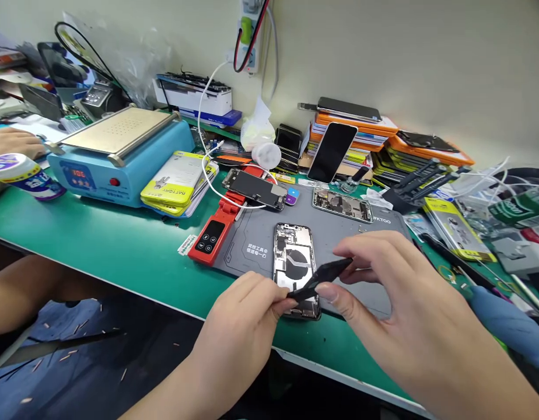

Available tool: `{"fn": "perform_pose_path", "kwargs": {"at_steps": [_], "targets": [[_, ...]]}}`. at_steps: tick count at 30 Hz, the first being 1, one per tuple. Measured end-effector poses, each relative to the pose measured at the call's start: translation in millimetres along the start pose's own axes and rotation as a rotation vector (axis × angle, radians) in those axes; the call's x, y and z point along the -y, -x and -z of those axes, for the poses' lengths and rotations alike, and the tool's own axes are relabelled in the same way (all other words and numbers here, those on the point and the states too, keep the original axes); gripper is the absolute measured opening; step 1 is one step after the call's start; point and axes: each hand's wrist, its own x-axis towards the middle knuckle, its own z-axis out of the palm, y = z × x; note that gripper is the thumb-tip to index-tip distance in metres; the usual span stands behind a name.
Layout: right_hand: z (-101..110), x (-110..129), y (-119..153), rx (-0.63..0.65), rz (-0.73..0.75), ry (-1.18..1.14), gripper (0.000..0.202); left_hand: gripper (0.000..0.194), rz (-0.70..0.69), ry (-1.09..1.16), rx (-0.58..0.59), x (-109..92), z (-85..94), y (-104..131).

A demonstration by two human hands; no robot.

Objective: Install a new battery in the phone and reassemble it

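A thin black slab, by its look a phone battery (pixel 322 276), is held tilted above the mat between my two hands. My left hand (pixel 247 321) pinches its lower left end between thumb and fingers. The upper right end is in my right hand (pixel 396 291), thumb below and fingers curled at the far edge. Beneath it lies an opened phone (pixel 294 245), its inner parts and a round dark coil area exposed. The battery and my left fingers cover part of the phone's lower end.
Behind the grey mat (pixel 252 233) lie a phone screen (pixel 256 189) and another opened phone frame (pixel 342 205). A red device (pixel 210 239) borders the left. Further left stand a blue heating plate (pixel 121 157), battery boxes (pixel 179 181) and a cup (pixel 27 175), near another person's hand (pixel 16 146).
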Motion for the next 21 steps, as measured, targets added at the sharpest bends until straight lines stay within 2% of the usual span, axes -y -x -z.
{"fn": "perform_pose_path", "kwargs": {"at_steps": [4,8,11,17,21], "targets": [[4.2,-7.6,-0.9,0.043,0.051,-0.045,0.019,0.027,0.117,-0.023,-0.023,4.6,0.0,-4.5],[0.9,-19.5,-5.0,0.024,-0.070,-0.161,0.015,0.027,0.168,-0.046,-0.021,10.5,-3.6,-9.8],[-6.0,-30.4,-11.9,0.039,-0.133,-0.253,0.013,0.018,0.143,-0.047,0.010,16.6,-6.8,-10.7],[-18.7,-48.5,-24.1,0.090,-0.203,-0.420,0.030,0.033,0.037,-0.112,0.121,29.7,-1.6,5.9],[-28.6,-52.7,-27.0,0.103,-0.238,-0.500,0.017,0.046,0.020,-0.164,0.190,31.5,5.7,23.5]]}}
